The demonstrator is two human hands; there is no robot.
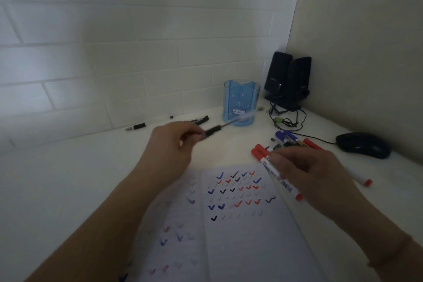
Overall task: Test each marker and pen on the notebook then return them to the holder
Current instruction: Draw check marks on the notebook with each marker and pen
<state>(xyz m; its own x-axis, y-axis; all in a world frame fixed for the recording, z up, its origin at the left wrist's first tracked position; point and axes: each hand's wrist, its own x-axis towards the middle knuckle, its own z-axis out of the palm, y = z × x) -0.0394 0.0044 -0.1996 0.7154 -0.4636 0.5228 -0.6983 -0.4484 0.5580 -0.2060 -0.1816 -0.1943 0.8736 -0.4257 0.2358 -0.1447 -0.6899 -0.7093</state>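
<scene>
An open notebook (229, 231) covered in blue, red and black tick marks lies on the white desk in front of me. My left hand (171, 144) grips a black-gripped pen (219, 128), blurred, its far end pointing toward the blue translucent holder (241, 101) at the back. My right hand (304, 169) rests over a pile of markers (286, 141) and holds a red-capped white marker (274, 170) that slants down over the notebook's right edge. Another red-tipped marker (364, 181) pokes out to the right of that hand.
Two black pens (137, 126) (201, 119) and a small cap (171, 117) lie by the tiled wall at the back left. Black speakers (288, 80) with tangled cables (286, 119) stand in the corner. A black mouse (364, 144) sits at the right.
</scene>
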